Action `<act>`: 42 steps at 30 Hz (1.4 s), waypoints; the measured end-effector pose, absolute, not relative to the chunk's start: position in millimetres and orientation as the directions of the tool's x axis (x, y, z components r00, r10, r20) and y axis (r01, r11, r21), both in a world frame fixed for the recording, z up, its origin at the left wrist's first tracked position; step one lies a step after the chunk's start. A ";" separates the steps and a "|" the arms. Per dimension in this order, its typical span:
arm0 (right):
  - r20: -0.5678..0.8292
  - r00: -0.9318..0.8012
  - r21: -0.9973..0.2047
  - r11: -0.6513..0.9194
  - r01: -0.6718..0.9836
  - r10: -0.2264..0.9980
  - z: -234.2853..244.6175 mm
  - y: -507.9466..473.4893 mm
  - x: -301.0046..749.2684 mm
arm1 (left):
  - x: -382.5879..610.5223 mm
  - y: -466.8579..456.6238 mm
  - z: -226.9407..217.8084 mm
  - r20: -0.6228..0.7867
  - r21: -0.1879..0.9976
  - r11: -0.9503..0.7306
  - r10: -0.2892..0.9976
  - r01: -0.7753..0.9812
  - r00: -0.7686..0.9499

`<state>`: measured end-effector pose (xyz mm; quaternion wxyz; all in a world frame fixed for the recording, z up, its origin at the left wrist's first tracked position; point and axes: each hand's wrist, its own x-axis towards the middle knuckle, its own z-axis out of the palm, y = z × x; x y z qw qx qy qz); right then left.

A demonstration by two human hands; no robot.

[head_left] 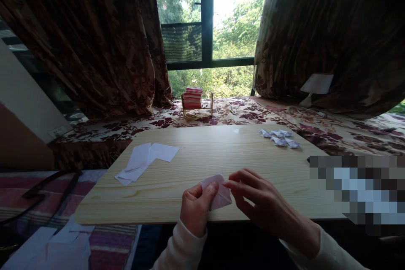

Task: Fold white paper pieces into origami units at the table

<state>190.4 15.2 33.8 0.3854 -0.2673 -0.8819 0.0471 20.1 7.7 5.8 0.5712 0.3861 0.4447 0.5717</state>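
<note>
The left hand (194, 207) pinches the folded paper (220, 197) between thumb and fingers. The right hand (264, 202), fingers loosely spread, touches its edge. A sharp crease likely needs firm pressing against the table (196, 156).

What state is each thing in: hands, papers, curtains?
left hand: pinching the folded paper, thumb on top.
right hand: open, fingertips at the paper's right edge.
folded paper: partly folded, at the board's near edge.
flat sheets: unfolded, overlapping, lying on the board's left.
small folded pieces: folded, clustered at the far right.
curtains: drawn apart.
</note>
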 end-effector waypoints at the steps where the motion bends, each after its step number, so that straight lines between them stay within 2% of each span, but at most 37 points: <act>1: 0.649 -0.564 -0.298 0.853 0.430 0.511 35.3 14.8 190.2 | 20.0 7.9 6.5 -0.072 0.945 0.054 0.997 -0.323 -0.042; 8: 0.653 -0.580 -0.281 0.867 0.412 0.487 34.9 15.8 188.1 | 22.0 5.5 13.6 -0.106 0.907 0.078 0.993 -0.414 -0.046; 18: 0.639 -0.613 -0.285 0.883 0.372 0.464 34.1 18.0 188.9 | 16.6 9.6 7.7 -0.109 0.912 0.107 0.994 -0.396 0.017; 27: 0.626 -0.599 -0.358 0.866 0.348 0.500 37.6 15.0 189.5 | 17.2 9.1 3.9 -0.110 0.910 0.101 0.994 -0.402 0.000; 35: 0.669 -0.571 -0.305 0.876 0.373 0.476 32.3 19.2 185.3 | 19.6 7.9 10.1 -0.116 0.873 0.107 0.993 -0.475 0.011; 42: 0.644 -0.610 -0.294 0.885 0.360 0.462 35.8 18.0 185.6 | 14.3 9.5 2.4 -0.096 0.893 0.102 0.995 -0.438 0.036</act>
